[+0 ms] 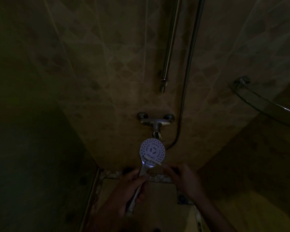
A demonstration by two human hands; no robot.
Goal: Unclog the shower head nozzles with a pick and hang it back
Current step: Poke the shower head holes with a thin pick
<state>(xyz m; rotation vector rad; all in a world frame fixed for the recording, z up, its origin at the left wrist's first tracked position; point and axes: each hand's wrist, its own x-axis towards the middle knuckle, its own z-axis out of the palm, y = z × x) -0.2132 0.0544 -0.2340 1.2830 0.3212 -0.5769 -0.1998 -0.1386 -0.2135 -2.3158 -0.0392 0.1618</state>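
Round white plastic shower head [152, 150] with rings of small dark nozzle holes, facing the camera in a very dim tiled shower corner, held up low in the middle of the view, just below the chrome wall mixer tap [156, 122]. Left hand [129, 190] gripping its pale handle, fingers curled closed around it. Right hand [182, 177] pinching the near end of a thin white pick [151, 159], fingers drawn narrow; exact finger positions hard to tell in the dark. Pick lying slantwise across the lower edge of the face, its tip touching near the lower-left nozzles. Grey flexible hose [189, 64] hanging along the wall beside a vertical chrome rail [170, 44]. Curved glass corner shelf [264, 104] showing at right.
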